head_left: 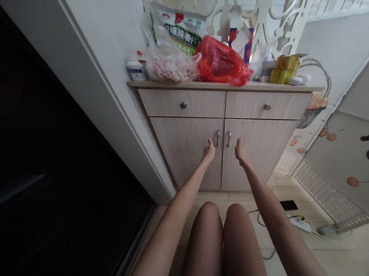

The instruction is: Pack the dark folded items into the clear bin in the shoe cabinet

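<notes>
My left hand (209, 151) and my right hand (241, 152) are raised in front of a wood-grain cabinet, with fingers curled and thumbs up. Both are just below a pair of metal bar handles, the left handle (218, 138) and the right handle (229, 138). Neither hand holds a handle, and each sits close to the left door (184, 150) or the right door (259, 154). Both doors are closed. Two drawers with round knobs, the left drawer (182, 103) and the right drawer (266, 105), sit above them.
The cabinet top holds a red plastic bag (221, 61), a clear bag (168, 61), an oat packet (178, 28) and a yellow package (285, 69). A phone (288, 205), a power strip (300, 224) and cables lie on the tiled floor. A white door frame (113, 85) stands at the left.
</notes>
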Demonstrator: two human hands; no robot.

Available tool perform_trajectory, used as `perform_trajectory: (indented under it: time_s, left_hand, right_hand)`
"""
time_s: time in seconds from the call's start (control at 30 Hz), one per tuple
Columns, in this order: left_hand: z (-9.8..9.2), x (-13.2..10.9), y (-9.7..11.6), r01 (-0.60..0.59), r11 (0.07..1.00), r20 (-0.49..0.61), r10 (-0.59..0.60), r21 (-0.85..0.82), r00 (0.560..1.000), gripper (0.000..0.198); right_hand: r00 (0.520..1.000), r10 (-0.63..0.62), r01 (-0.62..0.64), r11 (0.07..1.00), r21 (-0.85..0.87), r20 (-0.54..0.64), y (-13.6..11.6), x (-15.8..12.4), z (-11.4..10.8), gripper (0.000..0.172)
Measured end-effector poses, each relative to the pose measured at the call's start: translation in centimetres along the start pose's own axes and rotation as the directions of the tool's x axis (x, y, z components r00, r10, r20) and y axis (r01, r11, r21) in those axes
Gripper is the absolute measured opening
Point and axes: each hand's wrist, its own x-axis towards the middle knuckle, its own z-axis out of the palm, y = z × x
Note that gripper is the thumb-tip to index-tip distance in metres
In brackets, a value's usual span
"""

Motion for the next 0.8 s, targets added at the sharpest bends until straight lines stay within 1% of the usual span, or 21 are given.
perform_trajectory:
  time_s: [0.07,0.1,0.17,0.2,0.23,0.27,0.37,0.43,0.63,0.8]
  left_hand:
    - [0.1,0.2,0.1,-0.059,0.995,-0.088,0.066,0.079,0.994,0.079]
    - [0.2,0.3,0.3,-0.1,0.987,-0.135,0.117,0.126,0.984,0.071]
    - [0.7,0.8,0.7,-0.18,0.961,-0.226,0.227,0.212,0.947,0.044]
    - [1.1,1.0,0.9,-0.206,0.948,-0.252,0.266,0.241,0.93,0.032]
    - [1.5,1.3,1.1,-0.219,0.941,-0.257,0.286,0.258,0.923,0.026]
    - [1.9,1.5,1.3,-0.22,0.938,-0.247,0.287,0.266,0.925,0.022]
    - [2.7,2.1,1.7,-0.199,0.943,-0.201,0.256,0.266,0.945,0.016]
    - [2.8,2.4,1.6,-0.199,0.943,-0.198,0.256,0.267,0.946,0.016]
    - [2.0,2.3,1.4,-0.218,0.936,-0.179,0.274,0.277,0.945,0.016]
    - [1.7,0.9,1.2,-0.217,0.934,-0.182,0.275,0.284,0.944,0.019]
  right_hand:
    - [0.996,-0.08,0.078,0.995,-0.059,-0.037,0.2,0.6,0.2,0.077]
    - [0.988,-0.141,0.136,0.987,-0.082,-0.059,0.2,0.9,0.4,0.075]
    - [0.963,-0.249,0.238,0.965,-0.11,-0.101,0.0,1.8,1.1,0.067]
    - [0.954,-0.278,0.264,0.956,-0.123,-0.109,-0.1,2.2,1.5,0.062]
    - [0.951,-0.29,0.274,0.952,-0.139,-0.106,-0.2,2.6,1.9,0.058]
    - [0.952,-0.291,0.274,0.949,-0.156,-0.098,-0.3,2.9,2.3,0.053]
    - [0.955,-0.28,0.257,0.946,-0.199,-0.101,-0.4,3.5,3.3,0.04]
    - [0.953,-0.274,0.244,0.947,-0.208,-0.131,-0.2,3.6,3.6,0.036]
    - [0.941,-0.297,0.259,0.941,-0.219,-0.163,0.1,3.4,3.9,0.037]
    - [0.941,-0.297,0.242,0.926,-0.29,-0.163,0.1,2.0,3.5,0.038]
